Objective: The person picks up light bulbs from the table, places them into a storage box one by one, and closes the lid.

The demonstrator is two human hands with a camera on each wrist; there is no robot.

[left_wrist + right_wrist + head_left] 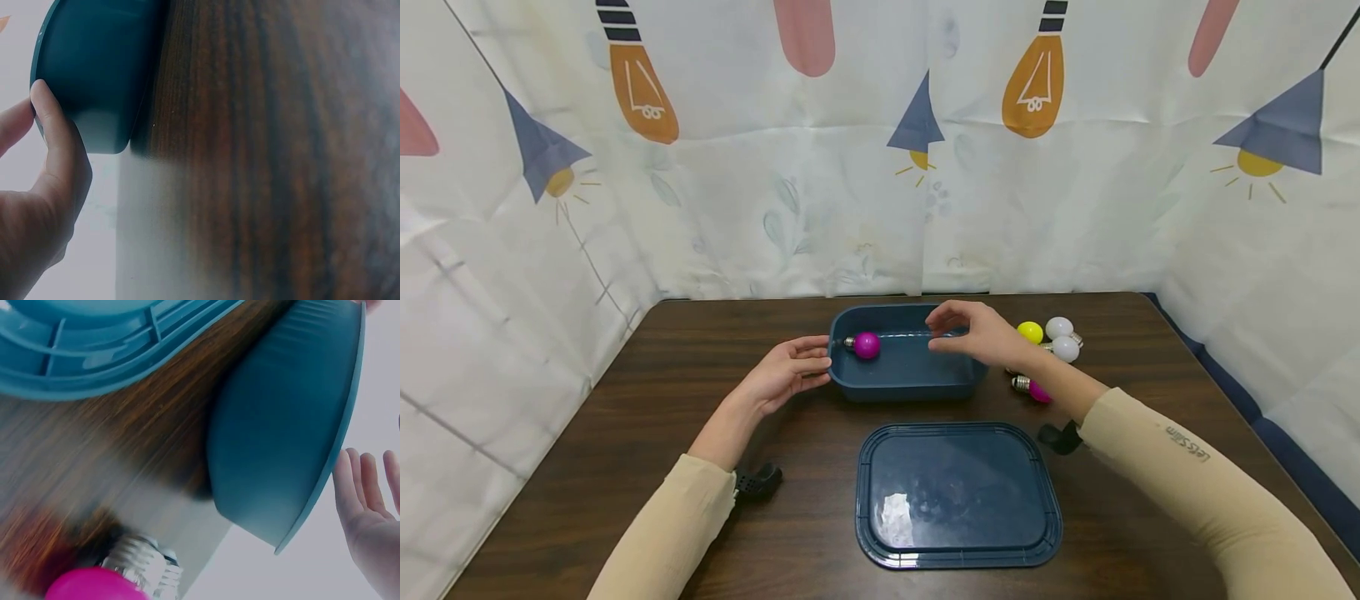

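Observation:
A dark blue plastic box point(907, 392) stands on the table with a magenta light bulb point(867, 345) lying inside its left end. My left hand point(782, 372) touches the box's left end at the rim, fingers loosely extended; the left wrist view shows a thumb point(56, 125) against the outer wall. Above the right part of the box hovers my right hand point(966, 333), thumb and fingers apart, nothing between them. Right of the box lie a yellow bulb point(1030, 332), two white bulbs point(1059, 327) and another magenta bulb point(1040, 392), partly hidden by the right forearm.
A dark blue lid point(958, 492) lies flat on the brown wooden table point(805, 517), just in front of the box. A white patterned curtain point(850, 208) hangs behind the table and along both sides.

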